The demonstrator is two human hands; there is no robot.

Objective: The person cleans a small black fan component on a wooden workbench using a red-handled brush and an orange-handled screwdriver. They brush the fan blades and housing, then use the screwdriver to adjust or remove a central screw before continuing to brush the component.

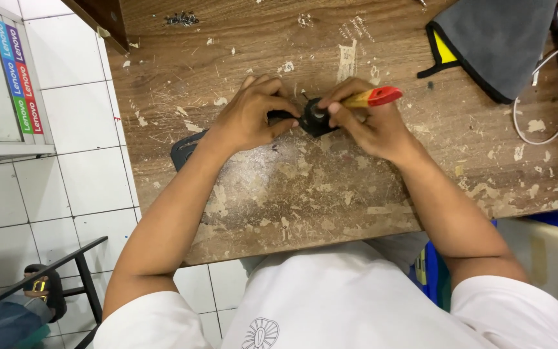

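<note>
Both hands meet over the middle of the worn wooden worktop (305, 194), working on one small black part (316, 117) that looks like a little fan or motor housing. The left hand (250, 116) has its fingers curled shut around the part's left side, steadying it just above the surface. The right hand (366, 126) grips the part's right edge and also holds one screwdriver with a red and yellow handle (372, 97), its fingers closed around it; the tip is hidden behind the part. Judging by this, the work looks mid-way: the tool is engaged, yet whether any screw is out cannot be told. One dark flat object (185, 150) lies under the left forearm. One grey cloth pouch (492, 42) sits at the far right beside one white cable (519, 119), and one small heap of screws (181, 19) lies at the far edge.
</note>
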